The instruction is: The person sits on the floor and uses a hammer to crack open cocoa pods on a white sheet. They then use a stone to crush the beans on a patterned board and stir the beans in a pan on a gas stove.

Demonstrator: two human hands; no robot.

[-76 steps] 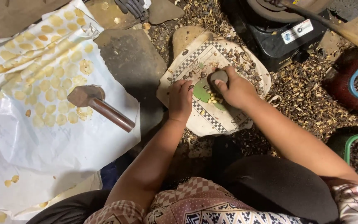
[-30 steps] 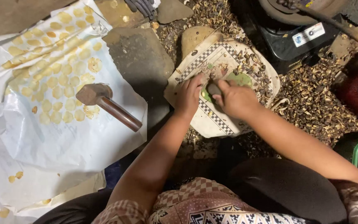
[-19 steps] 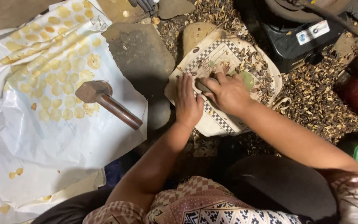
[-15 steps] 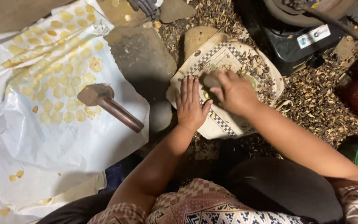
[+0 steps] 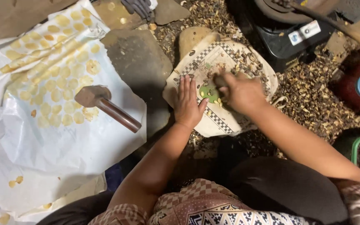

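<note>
Hands working over a checkered cloth

A mallet [image 5: 105, 106] lies on the white sheet [image 5: 63, 150]. The left hand [image 5: 189, 104], curled a moment ago, now presses flat, fingers spread, on the cloth [image 5: 226, 121]; the right hand [image 5: 240, 92] seems clamped on a blurred stone [image 5: 219, 79].

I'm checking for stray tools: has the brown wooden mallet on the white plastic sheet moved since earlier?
No. The brown wooden mallet lies on the same yellow discs of the white plastic sheet.
</note>
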